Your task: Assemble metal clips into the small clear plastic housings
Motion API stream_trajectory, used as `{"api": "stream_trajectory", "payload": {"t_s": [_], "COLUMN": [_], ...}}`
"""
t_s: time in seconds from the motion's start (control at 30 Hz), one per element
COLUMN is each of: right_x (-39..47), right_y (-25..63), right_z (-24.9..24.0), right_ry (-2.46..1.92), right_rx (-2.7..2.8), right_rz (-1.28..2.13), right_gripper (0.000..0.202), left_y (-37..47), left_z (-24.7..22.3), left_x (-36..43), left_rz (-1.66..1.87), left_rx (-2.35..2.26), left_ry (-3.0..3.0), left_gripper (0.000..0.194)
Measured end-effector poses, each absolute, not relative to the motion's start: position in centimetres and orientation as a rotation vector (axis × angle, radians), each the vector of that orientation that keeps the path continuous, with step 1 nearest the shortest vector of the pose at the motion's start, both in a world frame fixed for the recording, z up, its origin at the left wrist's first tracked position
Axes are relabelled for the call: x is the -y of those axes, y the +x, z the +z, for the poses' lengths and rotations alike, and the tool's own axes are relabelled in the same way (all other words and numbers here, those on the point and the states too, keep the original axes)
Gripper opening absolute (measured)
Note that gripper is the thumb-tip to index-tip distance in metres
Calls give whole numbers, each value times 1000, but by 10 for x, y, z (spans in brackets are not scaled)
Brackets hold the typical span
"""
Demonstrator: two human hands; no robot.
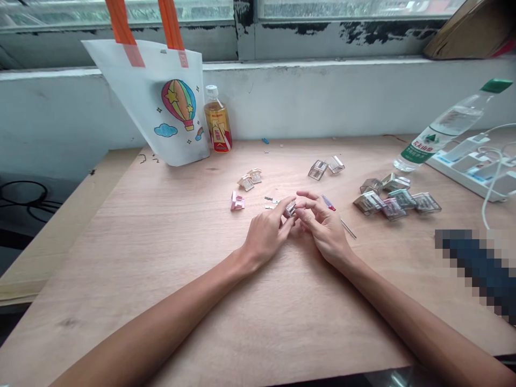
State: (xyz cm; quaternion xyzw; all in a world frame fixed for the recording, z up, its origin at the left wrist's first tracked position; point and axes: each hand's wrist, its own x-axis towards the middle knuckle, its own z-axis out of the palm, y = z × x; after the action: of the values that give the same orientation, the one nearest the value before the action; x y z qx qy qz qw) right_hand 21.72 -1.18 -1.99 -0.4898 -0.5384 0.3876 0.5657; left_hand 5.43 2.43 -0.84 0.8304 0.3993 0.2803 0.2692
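A small clear plastic piece (290, 208) is pinched between the thumb and forefinger of my left hand (266, 228). My right hand (322, 228) is closed at the piece's right side, its thumb and forefinger drawn together there; whether a tiny part sits between those fingertips is hidden. Just behind my left fingers, several small flat metal strips (269, 199) lie on the table. A screwdriver (348, 228) rests beside my right hand, partly covered by it. To the left stand a pink plastic piece (237, 201) and two cream-coloured plastic pieces (246, 183).
Several translucent plastic pieces (393, 208) are grouped at the right, with two more clear ones (318, 170) farther back. A water bottle (439, 129) leans by a power strip (471, 169) with cables. A white bag (161, 107) and a tea bottle (218, 123) stand against the wall.
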Motion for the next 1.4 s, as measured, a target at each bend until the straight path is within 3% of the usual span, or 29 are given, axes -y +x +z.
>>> {"api": "stream_trajectory", "payload": {"t_s": [0.2, 0.57, 1.07, 1.4], "right_x": [9, 15, 12, 11], "right_y": [228, 231, 239, 249], "right_z": [-18, -10, -15, -6], "right_ry": [-1148, -1173, -1136, -1136], "right_rx": [1284, 1836, 1954, 2002], "right_rz": [885, 378, 286, 445], "right_gripper": [23, 11, 9, 12], "left_y": [55, 54, 52, 51], "left_z": [-7, -8, -13, -13], "left_x": [-26, -27, -29, -29], "left_rz": [809, 798, 766, 736], "left_rx": [-1079, -1159, -1132, -1085], "left_ry": [2125, 2152, 2199, 2239], "left_gripper": [45, 53, 57, 56]}}
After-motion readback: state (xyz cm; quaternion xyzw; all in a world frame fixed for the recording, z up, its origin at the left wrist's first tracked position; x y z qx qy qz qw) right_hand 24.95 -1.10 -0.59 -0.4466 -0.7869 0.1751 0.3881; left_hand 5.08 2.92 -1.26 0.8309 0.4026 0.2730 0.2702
